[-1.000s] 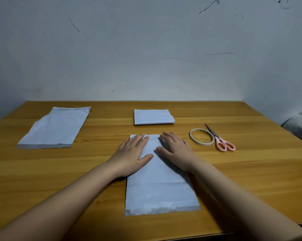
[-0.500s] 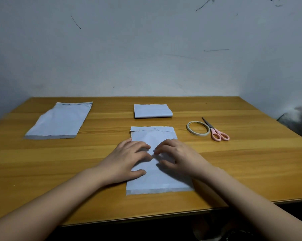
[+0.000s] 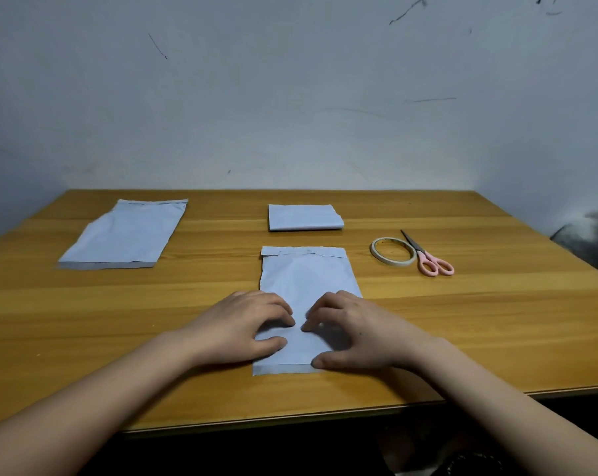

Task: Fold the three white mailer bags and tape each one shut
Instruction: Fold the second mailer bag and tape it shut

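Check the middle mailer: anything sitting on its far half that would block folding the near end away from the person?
Nothing visible. Both hands, left hand and right hand, rest on the near end of the middle mailer; its far half is bare. Tape roll and scissors lie off to the right.

Wood bench (image 3: 497, 324) w/ honey-coloured planks, grain running left-right, front edge near the camera. Behind it a pale grey-white wall (image 3: 290, 97), scuffed, w/ several dark scratch marks top right and one upper left. Second wall meets it at the right corner. Dim, cool light. Dark blurry shape (image 3: 589, 242) at far right, can't tell what.
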Demonstrator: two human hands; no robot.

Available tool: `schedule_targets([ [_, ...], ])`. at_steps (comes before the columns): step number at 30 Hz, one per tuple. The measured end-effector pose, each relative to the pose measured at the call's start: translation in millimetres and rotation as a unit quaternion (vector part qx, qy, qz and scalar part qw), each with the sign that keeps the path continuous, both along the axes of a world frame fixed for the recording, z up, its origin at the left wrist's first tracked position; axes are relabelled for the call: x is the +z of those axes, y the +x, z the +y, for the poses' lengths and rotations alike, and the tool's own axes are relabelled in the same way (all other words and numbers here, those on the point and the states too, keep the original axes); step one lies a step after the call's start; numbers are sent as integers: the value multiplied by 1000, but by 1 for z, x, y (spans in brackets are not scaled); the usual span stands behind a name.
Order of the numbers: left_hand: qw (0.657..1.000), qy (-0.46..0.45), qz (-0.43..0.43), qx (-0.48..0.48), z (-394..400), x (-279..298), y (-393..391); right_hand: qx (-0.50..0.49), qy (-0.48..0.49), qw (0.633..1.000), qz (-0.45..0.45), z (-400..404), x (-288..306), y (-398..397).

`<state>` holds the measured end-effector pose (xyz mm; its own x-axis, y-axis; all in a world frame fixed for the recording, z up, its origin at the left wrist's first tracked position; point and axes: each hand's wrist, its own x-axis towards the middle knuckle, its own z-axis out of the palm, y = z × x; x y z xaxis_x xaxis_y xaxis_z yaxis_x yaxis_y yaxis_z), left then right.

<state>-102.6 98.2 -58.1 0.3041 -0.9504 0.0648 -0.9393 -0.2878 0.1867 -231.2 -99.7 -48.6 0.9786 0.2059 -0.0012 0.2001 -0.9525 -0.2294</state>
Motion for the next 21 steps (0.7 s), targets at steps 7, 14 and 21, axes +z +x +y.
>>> schedule_targets([
  [7, 999, -21, 7, 45, 10, 0, 10, -5, 8, 999, -32, 0, -1, 3],
  [14, 997, -12, -48, 63, 21, -1, 22, 1, 3, 998, -59, 1, -5, 9],
  [21, 999, 2, 37, 33, 23, 2, 27, -30, 76, 996, -22, 2, 1, 16],
])
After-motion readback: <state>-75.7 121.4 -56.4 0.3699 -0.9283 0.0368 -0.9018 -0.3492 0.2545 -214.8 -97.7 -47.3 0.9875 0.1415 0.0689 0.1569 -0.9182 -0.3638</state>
